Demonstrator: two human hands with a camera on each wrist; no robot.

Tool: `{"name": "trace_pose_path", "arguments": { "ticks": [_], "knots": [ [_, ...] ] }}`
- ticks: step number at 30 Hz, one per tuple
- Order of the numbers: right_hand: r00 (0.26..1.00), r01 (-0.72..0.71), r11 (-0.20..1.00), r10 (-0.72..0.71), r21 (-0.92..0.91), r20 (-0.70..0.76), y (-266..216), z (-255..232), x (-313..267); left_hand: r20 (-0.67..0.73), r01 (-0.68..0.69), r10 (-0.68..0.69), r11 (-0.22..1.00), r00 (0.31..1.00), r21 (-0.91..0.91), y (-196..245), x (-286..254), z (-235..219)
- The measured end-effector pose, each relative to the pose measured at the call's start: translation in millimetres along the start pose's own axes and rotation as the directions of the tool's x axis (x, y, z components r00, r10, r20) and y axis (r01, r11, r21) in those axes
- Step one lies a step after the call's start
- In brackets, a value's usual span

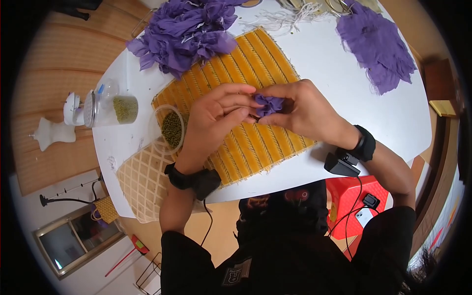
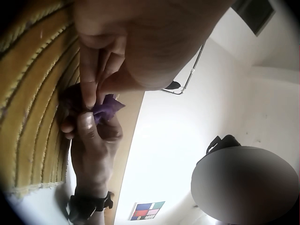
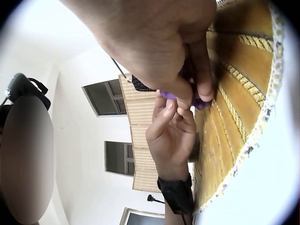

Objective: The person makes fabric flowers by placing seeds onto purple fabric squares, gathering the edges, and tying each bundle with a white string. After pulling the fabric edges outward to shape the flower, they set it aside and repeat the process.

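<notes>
A small crumpled piece of purple cloth (image 1: 269, 104) is between the two hands, over a yellow striped mat (image 1: 255, 56). My right hand (image 1: 312, 110) grips it from the right, with the thumb below and fingers curled over its far side. From the left, my left hand (image 1: 211, 113) pinches its edge between thumb and fingertips. Folds of the cloth (image 2: 107, 108) stick out past the fingertips in the left wrist view. In the right wrist view, the right hand covers much of the cloth (image 3: 201, 104). Near the left wrist stands a clear bowl (image 1: 156, 142) of green beans (image 1: 172, 129).
A heap of purple cloth (image 1: 184, 34) overlaps the mat's far left edge. Flat purple pieces (image 1: 376, 49) lie far right, near white threads (image 1: 295, 17). A clear jar (image 1: 105, 109) of green beans lies left. A beige lattice cloth (image 1: 142, 179) sits at the near left; a red stool (image 1: 351, 189) stands below the table.
</notes>
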State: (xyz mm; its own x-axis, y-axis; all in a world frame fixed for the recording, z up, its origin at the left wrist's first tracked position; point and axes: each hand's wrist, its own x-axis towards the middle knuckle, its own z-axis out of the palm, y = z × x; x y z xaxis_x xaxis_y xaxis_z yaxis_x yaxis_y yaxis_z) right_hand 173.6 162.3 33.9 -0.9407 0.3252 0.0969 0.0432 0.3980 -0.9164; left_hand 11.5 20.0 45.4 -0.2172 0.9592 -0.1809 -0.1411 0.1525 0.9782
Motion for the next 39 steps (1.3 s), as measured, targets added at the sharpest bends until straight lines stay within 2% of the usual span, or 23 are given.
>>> {"name": "trace_pose_path", "arguments": {
  "ticks": [2, 4, 6, 8, 10, 11, 12, 13, 14, 15, 16, 18, 20, 22, 24, 26, 27, 29, 32, 34, 36, 38, 39],
  "knots": [
    [1.0, -0.011, 1.0, 0.011, 0.008, -0.013, 1, 0, -1, -0.001, -0.017, 0.017, 1.0, 1.0, 0.011, -1, 0, 2],
    [0.985, -0.17, 0.972, 0.172, 0.165, 0.001, 2, -2, 0, -0.057, -0.049, 0.052, 0.998, 0.997, 0.045, -1, 0, 2],
    [0.986, -0.16, 0.962, 0.165, 0.22, -0.002, 5, -4, 1, -0.113, -0.08, 0.089, 0.994, 0.99, 0.08, -2, 0, 3],
    [0.988, -0.149, 0.95, 0.156, 0.273, -0.004, 4, -5, 1, -0.109, -0.208, 0.243, 0.942, 0.964, 0.263, -7, 3, 3],
    [0.991, -0.136, 0.893, 0.129, 0.429, 0.046, 2, -4, 1, -0.066, -0.214, 0.243, 0.933, 0.968, 0.289, -19, 3, 13],
    [0.99, -0.138, 0.893, 0.128, 0.428, 0.052, 4, -1, 0, -0.024, -0.22, 0.24, 0.924, 0.97, 0.314, -23, 2, 16],
    [1.0, -0.021, 0.928, 0.021, 0.373, 0.005, 8, 3, 0, -0.031, -0.219, 0.24, 0.925, 0.97, 0.311, -22, -1, 16],
    [0.995, 0.096, 0.945, -0.09, 0.313, -0.036, 9, 5, 0, 0.031, -0.119, 0.115, 0.939, 0.993, 0.323, -17, -3, 18],
    [0.996, 0.094, 0.945, -0.089, 0.313, -0.03, 7, 5, 0, 0.093, -0.02, -0.013, 0.94, 0.996, 0.34, -13, -4, 19],
    [1.0, 0.021, 0.956, -0.022, 0.293, 0.0, 3, 2, -1, 0.091, -0.019, -0.012, 0.941, 0.996, 0.337, -13, -4, 19],
    [0.999, -0.051, 0.962, 0.045, 0.27, 0.028, -1, 0, -1, 0.086, -0.094, 0.063, 0.9, 0.994, 0.426, -13, -4, 19],
    [1.0, -0.026, 0.974, 0.025, 0.227, 0.006, -5, -1, -1, 0.083, -0.163, 0.14, 0.844, 0.987, 0.511, -9, -5, 19],
    [1.0, 0.001, 0.983, 0.002, 0.182, -0.014, -5, -1, 0, 0.09, -0.058, 0.016, 0.868, 0.996, 0.493, -3, -6, 18],
    [0.994, 0.097, 0.985, -0.088, 0.141, -0.069, -4, -1, 1, 0.118, -0.06, 0.003, 0.875, 0.993, 0.48, -3, -6, 16],
    [0.998, 0.067, 0.988, -0.063, 0.14, -0.031, -4, -3, 0, 0.148, -0.06, -0.012, 0.882, 0.989, 0.468, -5, -6, 15],
    [0.999, 0.035, 0.99, -0.036, 0.138, 0.007, -4, -2, 0, 0.171, 0.044, -0.087, 0.969, 0.981, 0.244, -10, -5, 13],
    [0.998, 0.066, 0.981, -0.062, 0.183, -0.031, -3, 2, 0, 0.17, 0.044, -0.087, 0.969, 0.982, 0.243, -9, -5, 13],
    [0.994, 0.099, 0.969, -0.085, 0.227, -0.069, -2, 3, 0, 0.245, 0.164, -0.182, 0.982, 0.952, 0.092, -1, -4, 12],
    [0.981, 0.183, 0.975, -0.174, 0.125, -0.08, 0, 1, 1, 0.3, 0.247, -0.233, 0.969, 0.925, -0.009, 3, -5, 10],
    [0.963, 0.261, 0.958, -0.249, 0.116, -0.104, 2, 2, 1, 0.305, 0.267, -0.236, 0.961, 0.923, -0.064, -2, -3, 8],
    [0.967, 0.246, 0.96, -0.234, 0.13, -0.104, 1, 2, 1, 0.311, 0.289, -0.242, 0.95, 0.919, -0.115, -7, -2, 6],
    [0.97, 0.232, 0.962, -0.219, 0.141, -0.105, 0, 2, 0, 0.316, 0.175, -0.148, 0.983, 0.937, -0.058, -9, -2, 4],
    [0.969, 0.235, 0.959, -0.217, 0.157, -0.119, -1, 3, 0, 0.319, 0.175, -0.148, 0.983, 0.936, -0.056, -8, -2, 4]
  ]
}}
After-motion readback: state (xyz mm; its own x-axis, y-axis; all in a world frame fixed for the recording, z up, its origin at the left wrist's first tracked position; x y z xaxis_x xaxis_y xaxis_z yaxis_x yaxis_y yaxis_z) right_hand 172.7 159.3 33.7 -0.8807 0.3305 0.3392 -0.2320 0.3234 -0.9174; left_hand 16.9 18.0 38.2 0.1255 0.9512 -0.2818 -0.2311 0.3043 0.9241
